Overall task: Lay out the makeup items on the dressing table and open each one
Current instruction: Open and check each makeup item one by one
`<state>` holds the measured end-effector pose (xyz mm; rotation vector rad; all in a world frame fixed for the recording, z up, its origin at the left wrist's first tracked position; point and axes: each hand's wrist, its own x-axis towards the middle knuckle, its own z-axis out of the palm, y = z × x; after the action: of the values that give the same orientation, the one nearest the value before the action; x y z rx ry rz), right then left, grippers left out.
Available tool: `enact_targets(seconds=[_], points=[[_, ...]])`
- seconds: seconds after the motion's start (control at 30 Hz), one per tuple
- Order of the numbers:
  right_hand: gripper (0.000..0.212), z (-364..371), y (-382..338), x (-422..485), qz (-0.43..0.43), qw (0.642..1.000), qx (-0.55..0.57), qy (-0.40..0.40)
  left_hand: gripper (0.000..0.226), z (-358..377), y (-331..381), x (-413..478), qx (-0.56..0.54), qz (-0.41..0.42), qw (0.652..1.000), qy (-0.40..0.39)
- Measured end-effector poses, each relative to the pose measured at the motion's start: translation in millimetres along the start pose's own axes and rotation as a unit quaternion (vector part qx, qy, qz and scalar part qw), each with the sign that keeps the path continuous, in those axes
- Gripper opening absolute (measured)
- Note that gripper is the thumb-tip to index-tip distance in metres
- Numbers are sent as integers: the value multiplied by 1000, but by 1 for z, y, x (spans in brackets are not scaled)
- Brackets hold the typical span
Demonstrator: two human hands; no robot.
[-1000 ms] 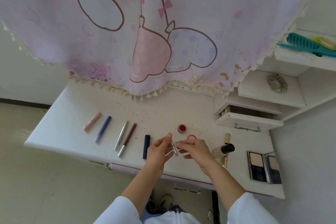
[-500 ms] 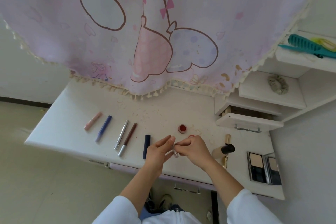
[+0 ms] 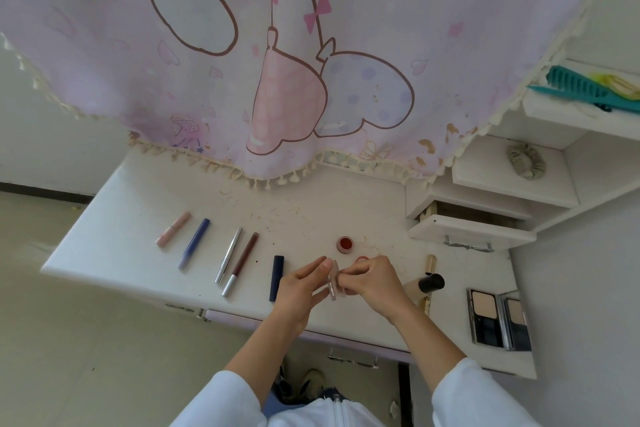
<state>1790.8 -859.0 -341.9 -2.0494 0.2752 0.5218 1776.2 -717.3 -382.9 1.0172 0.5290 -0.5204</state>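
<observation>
Over the front of the white dressing table (image 3: 131, 204), my left hand (image 3: 300, 284) and my right hand (image 3: 374, 279) both pinch a small clear lip-gloss tube (image 3: 332, 282) between them. To the left lie a pink tube (image 3: 173, 229), a blue pen-shaped tube (image 3: 194, 243), a silver pencil (image 3: 228, 255), a brown pencil (image 3: 240, 263) and a dark navy stick (image 3: 276, 277). An open red pot (image 3: 345, 243) sits just behind my hands. A foundation bottle with a black cap (image 3: 427, 282) and an open powder compact (image 3: 498, 319) lie to the right.
A pink cartoon-print cloth (image 3: 294, 62) hangs over the back of the table. White shelves at right hold a teal comb (image 3: 578, 90) and a grey scrunchie (image 3: 526, 161). A small drawer (image 3: 471, 232) stands open below them. A gold pencil (image 3: 429, 262) lies behind the foundation bottle.
My hands have come closer together around the clear tube, and my right hand now covers the small red ring it showed earlier. The items on the table have not moved.
</observation>
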Motion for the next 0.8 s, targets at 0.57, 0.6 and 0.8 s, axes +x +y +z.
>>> enact_targets(seconds=[0.57, 0.6, 0.8], points=[[14, -2, 38, 4, 123, 987, 79, 61, 33, -1, -20, 19, 62, -82, 991, 87], [16, -2, 41, 3, 126, 986, 84, 65, 31, 0, -20, 20, 68, -82, 990, 92], [15, 1, 49, 5, 149, 972, 151, 97, 20, 6, -17, 20, 234, -23, 967, 103]])
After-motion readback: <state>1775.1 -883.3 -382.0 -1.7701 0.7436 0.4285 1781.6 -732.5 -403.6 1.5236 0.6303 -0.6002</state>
